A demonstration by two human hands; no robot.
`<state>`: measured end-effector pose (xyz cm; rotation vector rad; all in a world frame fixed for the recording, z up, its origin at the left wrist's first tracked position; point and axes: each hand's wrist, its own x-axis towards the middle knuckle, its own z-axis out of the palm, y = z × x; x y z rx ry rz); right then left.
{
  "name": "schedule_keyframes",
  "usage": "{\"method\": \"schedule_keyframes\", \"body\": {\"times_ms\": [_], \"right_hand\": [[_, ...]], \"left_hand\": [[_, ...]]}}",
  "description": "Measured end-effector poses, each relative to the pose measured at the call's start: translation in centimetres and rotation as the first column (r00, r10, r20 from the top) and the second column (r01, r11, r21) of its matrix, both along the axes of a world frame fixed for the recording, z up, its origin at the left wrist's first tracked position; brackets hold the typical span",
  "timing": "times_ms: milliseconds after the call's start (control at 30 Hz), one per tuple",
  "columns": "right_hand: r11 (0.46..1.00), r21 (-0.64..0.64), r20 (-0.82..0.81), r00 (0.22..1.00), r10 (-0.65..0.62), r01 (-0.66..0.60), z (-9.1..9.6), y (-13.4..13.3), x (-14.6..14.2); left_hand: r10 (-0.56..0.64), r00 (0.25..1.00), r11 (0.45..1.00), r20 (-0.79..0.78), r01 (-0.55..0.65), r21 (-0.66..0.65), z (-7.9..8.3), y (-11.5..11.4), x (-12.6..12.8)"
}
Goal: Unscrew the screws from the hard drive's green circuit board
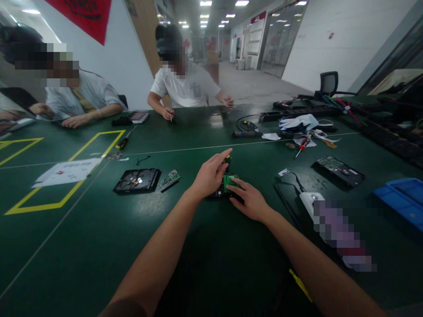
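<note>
A black hard drive with a green circuit board (pixel 229 180) lies on the dark green table (pixel 211 246) in front of me. My left hand (pixel 209 176) rests on its left side, fingers stretched toward a yellow-and-black screwdriver handle (pixel 227 157) that stands just beyond them. My right hand (pixel 249 200) lies flat on the drive's right side, fingers pressing on the green board. Most of the drive is hidden under both hands.
An opened black drive (pixel 137 180) and a loose green board (pixel 170 179) lie at left, beside white papers (pixel 68 171). Another drive (pixel 340 171), a red screwdriver (pixel 301 147), cables and a blue tray (pixel 401 200) sit at right. Two people work across the table.
</note>
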<state>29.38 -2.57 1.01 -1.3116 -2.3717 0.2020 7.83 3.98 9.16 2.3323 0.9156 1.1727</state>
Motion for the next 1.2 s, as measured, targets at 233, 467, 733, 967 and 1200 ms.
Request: {"method": "schedule_keyframes", "body": {"times_ms": [233,467,733,967,1200], "right_hand": [[1.000,0.009,-0.005,1.000,-0.010,0.010,-0.01,-0.09,-0.06],[1.000,0.008,-0.009,1.000,-0.003,0.003,0.25,-0.16,-0.09],[1.000,-0.002,0.006,1.000,-0.009,0.009,0.30,-0.10,-0.06],[1.000,0.007,-0.007,1.000,-0.003,0.003,-0.09,0.00,0.00],[1.000,0.000,0.005,1.000,-0.007,0.007,0.24,-0.07,-0.08]], "left_hand": [[0.034,0.999,0.999,-0.022,-0.034,0.007,0.16,0.04,0.09],[-0.047,0.999,0.998,-0.009,0.046,-0.041,0.69,-0.33,0.01],[0.052,0.996,0.998,0.068,-0.055,0.043,0.31,0.13,0.06],[-0.033,0.997,0.997,0.076,0.038,-0.066,0.38,0.01,-0.04],[0.013,0.994,0.998,0.105,-0.007,-0.058,0.08,0.14,0.02]]}}
